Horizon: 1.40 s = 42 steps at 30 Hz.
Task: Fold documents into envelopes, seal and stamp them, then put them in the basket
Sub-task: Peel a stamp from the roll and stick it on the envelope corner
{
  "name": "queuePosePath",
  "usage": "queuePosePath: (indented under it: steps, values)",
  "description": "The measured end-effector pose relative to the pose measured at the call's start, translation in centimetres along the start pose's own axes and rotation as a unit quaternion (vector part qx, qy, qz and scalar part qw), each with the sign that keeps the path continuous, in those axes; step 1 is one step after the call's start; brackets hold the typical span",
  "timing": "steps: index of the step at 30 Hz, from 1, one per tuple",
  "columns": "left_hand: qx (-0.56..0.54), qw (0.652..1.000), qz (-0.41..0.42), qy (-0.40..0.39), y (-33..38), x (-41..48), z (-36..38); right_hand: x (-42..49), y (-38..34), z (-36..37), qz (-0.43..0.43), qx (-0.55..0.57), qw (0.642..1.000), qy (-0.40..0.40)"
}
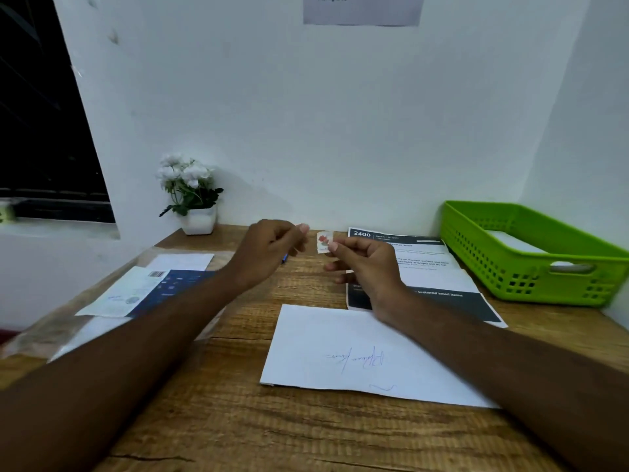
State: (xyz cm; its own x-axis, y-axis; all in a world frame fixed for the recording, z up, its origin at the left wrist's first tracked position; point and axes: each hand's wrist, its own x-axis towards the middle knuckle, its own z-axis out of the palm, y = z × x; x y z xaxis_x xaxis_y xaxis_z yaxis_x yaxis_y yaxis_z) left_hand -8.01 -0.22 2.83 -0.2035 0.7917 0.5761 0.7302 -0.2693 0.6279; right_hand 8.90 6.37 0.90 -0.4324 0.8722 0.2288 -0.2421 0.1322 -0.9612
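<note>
A white envelope (343, 349) with blue handwriting lies flat on the wooden desk (238, 420) in front of me. Above the desk, my right hand (367, 267) pinches a small stamp (322, 241) with a red picture between thumb and forefinger. My left hand (269, 250) hovers just left of the stamp with fingers curled; whether it holds anything I cannot tell. A green plastic basket (531, 267) sits at the right with white paper inside. Printed documents (432, 274) lie under my right hand, toward the basket.
A clear plastic packet (112, 301) with papers and a blue sheet lies at the left. A white pot of white flowers (190, 195) stands against the back wall. A blue pen (284, 258) peeks out behind my left hand. Walls close the back and right sides.
</note>
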Motion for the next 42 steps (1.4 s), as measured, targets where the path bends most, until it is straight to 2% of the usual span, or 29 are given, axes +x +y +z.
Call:
queuePosePath:
  steps: [2,7,11,18,32,42]
  values:
    - [-0.072,0.996,-0.023,-0.038,1.4,-1.0,0.5,0.0,-0.2,-0.1,-0.013,-0.010,1.000,-0.001]
    - [-0.153,0.986,-0.069,-0.014,2.5,-1.0,0.8,-0.3,-1.1,-0.3,-0.034,-0.006,0.999,-0.020]
    - [-0.214,0.974,-0.071,-0.006,3.0,-0.9,0.5,-0.4,-2.5,-0.4,-0.057,-0.021,0.997,-0.038]
    - [-0.231,0.972,-0.051,-0.010,3.9,-1.2,0.6,-0.1,-4.9,-1.4,-0.108,-0.072,0.991,-0.044]
    - [-0.210,0.977,-0.046,0.001,4.2,-1.5,0.6,-0.1,-5.2,-1.9,-0.127,-0.128,0.980,-0.080]
    - [-0.239,0.969,-0.055,-0.025,4.4,-1.6,0.7,-0.3,-5.9,-2.1,-0.116,-0.115,0.985,-0.061]
